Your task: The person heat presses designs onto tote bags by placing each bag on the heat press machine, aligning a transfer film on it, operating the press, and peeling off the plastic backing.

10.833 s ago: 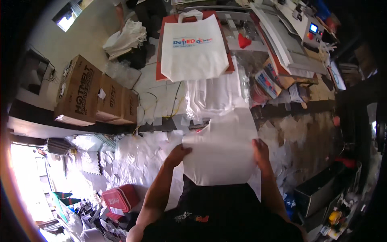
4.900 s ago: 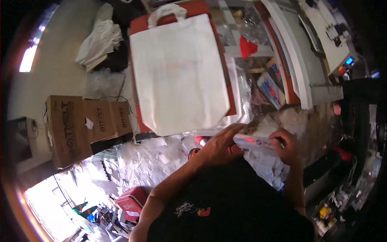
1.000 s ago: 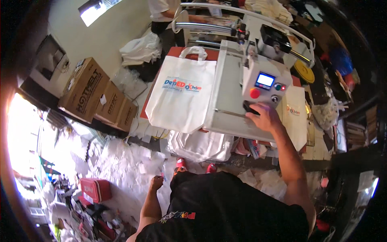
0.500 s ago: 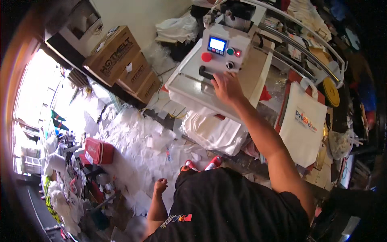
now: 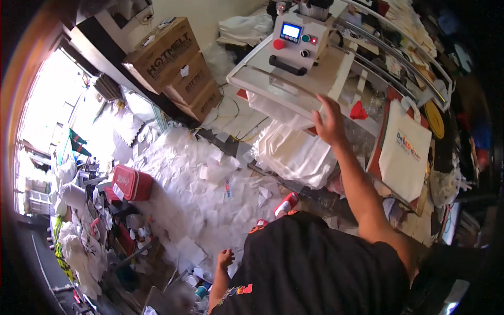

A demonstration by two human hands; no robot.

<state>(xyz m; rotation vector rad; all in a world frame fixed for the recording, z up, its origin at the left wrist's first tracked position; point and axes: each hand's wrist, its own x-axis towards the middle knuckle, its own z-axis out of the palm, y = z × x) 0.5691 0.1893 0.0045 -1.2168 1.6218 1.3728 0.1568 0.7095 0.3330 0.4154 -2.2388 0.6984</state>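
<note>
My right hand (image 5: 331, 122) reaches out with thumb and fingers apart, holding nothing. It is by the front right edge of a white press machine (image 5: 262, 83), over a stack of white cloth bags (image 5: 294, 152). The machine's control head carries a lit screen (image 5: 290, 32), a red button (image 5: 278, 44) and a black handle (image 5: 287, 66). The handle is free of my hand. My left hand (image 5: 226, 258) hangs low beside my body above the littered floor, its fingers curled in with nothing seen in them.
Stacked cardboard boxes (image 5: 176, 68) stand left of the machine. White scraps (image 5: 199, 184) cover the floor, with a red cooler box (image 5: 131, 184) at the left. A printed white tote bag (image 5: 404, 152) lies at the right, near a red cloth piece (image 5: 358, 111) and a yellow roll (image 5: 433, 119).
My right hand has let go of the black handle and drawn back, right and toward me, its fingers opening. My feet have shifted and the view has turned slightly. The left hand stays low.
</note>
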